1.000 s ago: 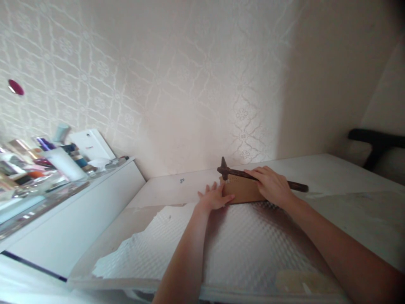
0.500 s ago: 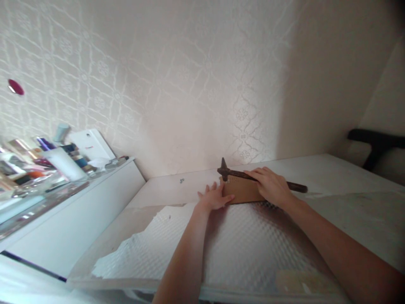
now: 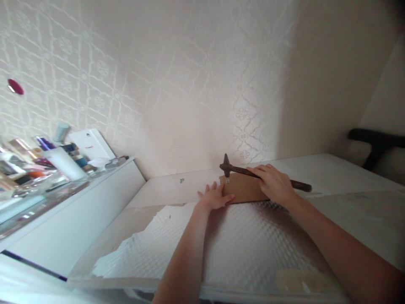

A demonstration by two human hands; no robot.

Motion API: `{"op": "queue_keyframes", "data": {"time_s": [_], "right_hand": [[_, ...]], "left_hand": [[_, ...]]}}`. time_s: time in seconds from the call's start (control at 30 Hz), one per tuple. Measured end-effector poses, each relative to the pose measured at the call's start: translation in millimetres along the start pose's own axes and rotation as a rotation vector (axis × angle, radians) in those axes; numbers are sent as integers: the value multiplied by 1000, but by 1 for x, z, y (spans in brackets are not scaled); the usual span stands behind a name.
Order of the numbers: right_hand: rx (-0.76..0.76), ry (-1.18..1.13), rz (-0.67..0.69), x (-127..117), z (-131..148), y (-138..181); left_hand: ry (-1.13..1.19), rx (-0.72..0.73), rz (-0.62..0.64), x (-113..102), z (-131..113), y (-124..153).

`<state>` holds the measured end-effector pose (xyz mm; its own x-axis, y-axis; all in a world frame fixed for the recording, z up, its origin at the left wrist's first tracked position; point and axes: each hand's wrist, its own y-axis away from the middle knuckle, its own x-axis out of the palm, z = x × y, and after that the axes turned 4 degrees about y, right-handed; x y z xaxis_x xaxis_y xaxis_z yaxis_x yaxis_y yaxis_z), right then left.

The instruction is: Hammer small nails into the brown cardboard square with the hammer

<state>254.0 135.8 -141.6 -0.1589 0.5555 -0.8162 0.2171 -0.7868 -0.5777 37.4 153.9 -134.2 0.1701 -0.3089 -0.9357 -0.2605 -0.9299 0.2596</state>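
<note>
Head view, looking down along both forearms. Right hand (image 3: 274, 184): fingers curled closed around the handle of a dark hammer (image 3: 236, 169), gripping it near mid-length; the handle end projects past the hand to the right, while the head, with its pointed peen upward, sits at the left, just above the far edge of a brown board (image 3: 242, 190). Left hand (image 3: 214, 197): fingers extended and slightly spread, palm down, thumb and fingertips touching the left end of the board and pressing it flat. Small pale marks near the board's upper left corner are too small to identify. The board lies at the far edge of a white quilted sheet (image 3: 240, 249) spread over the white tabletop (image 3: 332, 169), close to the patterned wall (image 3: 177, 84). At left, apart from the hands, a white shelf (image 3: 72, 211) carries bottles and tubes (image 3: 60, 158).
</note>
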Motion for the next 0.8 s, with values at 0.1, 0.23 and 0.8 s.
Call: {"op": "queue_keyframes", "data": {"time_s": [0.1, 0.23, 0.8], "right_hand": [[1, 25, 42, 0, -4, 0], [23, 25, 37, 0, -7, -1], [-11, -7, 36, -3, -8, -1]], "left_hand": [[-3, -4, 14, -1, -1, 1], [-2, -7, 19, -2, -1, 2], [33, 10, 5, 0, 1, 0]]}}
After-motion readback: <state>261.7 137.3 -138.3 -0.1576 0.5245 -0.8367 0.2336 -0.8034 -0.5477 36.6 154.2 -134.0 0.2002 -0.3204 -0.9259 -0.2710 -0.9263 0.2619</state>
